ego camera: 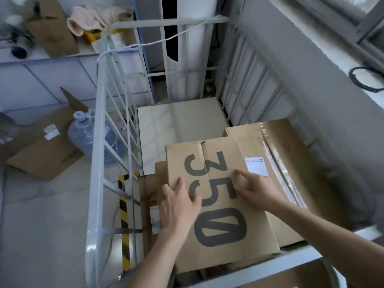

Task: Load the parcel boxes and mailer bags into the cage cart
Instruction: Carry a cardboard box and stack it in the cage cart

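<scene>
Pale tiled floor (41, 204), grey wall (311, 90) under a window (372, 23), water jug (89, 138) beside flattened cardboard (45, 161)

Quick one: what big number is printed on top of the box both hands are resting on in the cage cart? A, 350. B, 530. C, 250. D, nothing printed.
A: the cardboard box under the left hand and right hand bears large black digits reading 350, next to a white label, and it sits inside the cage cart.
</scene>
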Tool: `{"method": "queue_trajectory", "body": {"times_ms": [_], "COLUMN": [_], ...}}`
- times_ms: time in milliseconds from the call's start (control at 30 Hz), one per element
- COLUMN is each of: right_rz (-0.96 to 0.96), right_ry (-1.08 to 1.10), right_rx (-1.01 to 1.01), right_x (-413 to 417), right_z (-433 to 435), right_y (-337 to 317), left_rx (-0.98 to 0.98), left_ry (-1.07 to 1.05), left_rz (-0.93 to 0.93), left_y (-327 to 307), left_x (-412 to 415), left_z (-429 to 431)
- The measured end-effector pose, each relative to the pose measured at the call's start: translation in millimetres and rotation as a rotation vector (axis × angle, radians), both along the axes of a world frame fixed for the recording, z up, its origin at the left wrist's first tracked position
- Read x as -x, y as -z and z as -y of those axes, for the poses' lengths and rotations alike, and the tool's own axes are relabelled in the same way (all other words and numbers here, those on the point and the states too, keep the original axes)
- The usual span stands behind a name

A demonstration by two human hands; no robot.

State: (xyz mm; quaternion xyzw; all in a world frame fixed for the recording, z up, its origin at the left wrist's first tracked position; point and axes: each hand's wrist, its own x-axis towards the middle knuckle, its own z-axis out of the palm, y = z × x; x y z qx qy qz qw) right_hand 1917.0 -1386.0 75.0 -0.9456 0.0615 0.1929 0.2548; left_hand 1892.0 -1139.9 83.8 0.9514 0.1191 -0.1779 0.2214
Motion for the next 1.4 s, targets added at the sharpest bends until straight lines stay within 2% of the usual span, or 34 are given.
{"method": "queue_trajectory", "body": {"times_ms": [367, 600, 767, 967, 1067, 1167, 1400], "right_rz": [0.111, 0.079, 0.025, -0.029, -0.096, -0.164, -0.059], "right_ry": [-0.019, -0.041, -0.117, -0.162, -0.211, -0.213, -0.217], "right_rx": [-0.064, -0.064, 0.017, 0.056, 0.092, 0.149, 0.227], "right_x": [-6.7, -8.5, -12.6, -13.2, -13.4, -15.8, -19.5], "right_z": [-0.1, 2.8, -0.7, -9.6, -9.5, -16.4, -25.9], "right_y": [36.5, 56.9, 59.8, 51.2, 41.1, 23.7, -58.2], "left_rx": [-0.04, -0.078, -0.108, -0.056, -0.009, -0.07, -0.066], "left_ry": [-0.002, 0.004, 0.016, 0.045, 0.067, 0.148, 0.206], "left_rz": [-0.003, 0.041, -0.006, -0.06, -0.114, -0.134, -0.033], "left_y": [19.0, 43.6, 54.4, 52.3, 43.3, 21.9, -60.9], "left_x": [-5.4, -9.7, -9.8, -9.0, -11.2, -19.9, -36.5], "left_z": [1.8, 1.1, -0.3, -10.7, -15.6, -20.5, -27.6]}}
